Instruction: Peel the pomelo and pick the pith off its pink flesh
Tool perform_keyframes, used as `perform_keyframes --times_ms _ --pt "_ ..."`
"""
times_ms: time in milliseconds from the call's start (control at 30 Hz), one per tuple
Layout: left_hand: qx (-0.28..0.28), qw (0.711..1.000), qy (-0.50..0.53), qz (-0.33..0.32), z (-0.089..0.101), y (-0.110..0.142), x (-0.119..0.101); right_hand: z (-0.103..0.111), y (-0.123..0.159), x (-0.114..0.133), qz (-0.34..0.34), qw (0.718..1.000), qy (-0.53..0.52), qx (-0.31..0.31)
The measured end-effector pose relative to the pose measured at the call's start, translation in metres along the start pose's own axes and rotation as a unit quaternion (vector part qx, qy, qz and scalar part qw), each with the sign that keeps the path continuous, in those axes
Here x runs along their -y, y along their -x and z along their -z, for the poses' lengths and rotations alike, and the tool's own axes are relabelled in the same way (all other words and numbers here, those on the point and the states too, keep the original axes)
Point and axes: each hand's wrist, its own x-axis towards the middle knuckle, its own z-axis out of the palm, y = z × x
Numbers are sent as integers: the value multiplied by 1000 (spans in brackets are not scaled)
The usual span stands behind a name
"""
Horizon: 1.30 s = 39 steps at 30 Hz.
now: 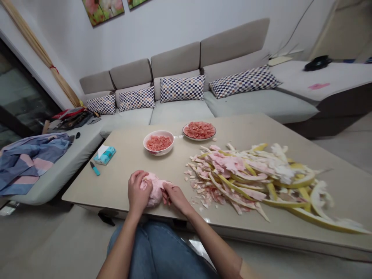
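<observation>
A peeled pomelo [154, 190], whitish pink with pith, rests at the table's near edge. My left hand [138, 192] is closed around its left side, thumb on top. On the other side, my right hand [175, 197] pinches a flap of pith that stretches out from the fruit; its fingertips are partly hidden. Just beyond the fruit stands a white bowl [159, 152] of pink pomelo flesh [158, 143]. Farther back lies a dark-rimmed plate [199, 139] heaped with more of the flesh.
A large pile of yellow-green pomelo peel [247, 176] and pith scraps spreads over the table [122, 178] at right. At left lie a blue tissue pack [105, 155] and a small teal-handled knife [95, 169]. A grey sofa [183, 110] with checkered cushions runs behind.
</observation>
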Motion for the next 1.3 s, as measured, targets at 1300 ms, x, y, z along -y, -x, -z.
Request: perform_keyframes --times_ms 1300 --pt "87 996 1 -34 12 -19 19 69 54 47 -90 985 -143 -32"
